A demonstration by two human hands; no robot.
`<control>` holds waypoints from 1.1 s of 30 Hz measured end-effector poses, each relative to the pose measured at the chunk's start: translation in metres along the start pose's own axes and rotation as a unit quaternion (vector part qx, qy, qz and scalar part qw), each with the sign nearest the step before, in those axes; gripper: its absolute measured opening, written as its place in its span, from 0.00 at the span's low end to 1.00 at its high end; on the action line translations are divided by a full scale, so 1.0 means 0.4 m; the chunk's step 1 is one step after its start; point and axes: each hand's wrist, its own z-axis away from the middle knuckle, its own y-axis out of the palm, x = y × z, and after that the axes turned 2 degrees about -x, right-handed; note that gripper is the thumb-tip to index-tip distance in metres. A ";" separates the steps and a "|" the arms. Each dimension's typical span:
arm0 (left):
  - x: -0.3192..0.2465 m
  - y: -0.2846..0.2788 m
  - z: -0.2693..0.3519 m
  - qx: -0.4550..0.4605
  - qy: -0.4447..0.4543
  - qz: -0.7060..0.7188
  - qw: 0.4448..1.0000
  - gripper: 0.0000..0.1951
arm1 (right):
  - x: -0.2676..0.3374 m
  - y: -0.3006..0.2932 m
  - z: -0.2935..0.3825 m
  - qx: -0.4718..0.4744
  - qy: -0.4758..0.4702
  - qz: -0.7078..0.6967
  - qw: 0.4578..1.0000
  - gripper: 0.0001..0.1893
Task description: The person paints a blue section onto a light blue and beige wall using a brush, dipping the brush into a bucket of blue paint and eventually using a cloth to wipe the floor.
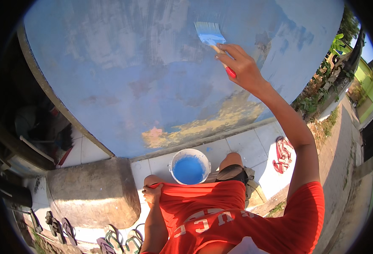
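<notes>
My right hand [242,65] grips the wooden handle of a flat paintbrush [210,35], its bristles wet with blue paint and pointing up and left. The handle's end is red. Behind the brush is a wall [126,79] with patchy blue paint; whether the bristles touch it I cannot tell. Low on the wall, a yellowish strip [199,123] shows. My left hand [153,193] holds the hem of the red shirt [202,197] beside my left knee. Between my knees stands a white bucket [208,168] with blue paint [188,170] in it.
A worn concrete step [91,190] stands at left, below a dark doorway [37,104]. Several flip-flops [113,236] lie at lower left. A red-and-white cloth [282,154] lies on the white tiles [245,144] at right. Plants [321,82] and a path [336,152] are further right.
</notes>
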 end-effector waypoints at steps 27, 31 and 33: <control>0.014 0.014 -0.022 -0.013 -0.006 -0.019 1.000 0.55 | -0.045 -0.057 0.060 0.205 0.182 -0.237 0.932 0.09; -0.002 0.008 -0.002 0.000 0.001 -0.012 1.000 0.55 | -0.149 -0.119 -0.031 0.007 0.143 -0.134 0.981 0.08; -0.002 0.012 -0.005 -0.005 -0.001 -0.019 1.000 0.54 | -0.143 -0.134 -0.050 -0.071 0.095 -0.053 0.992 0.09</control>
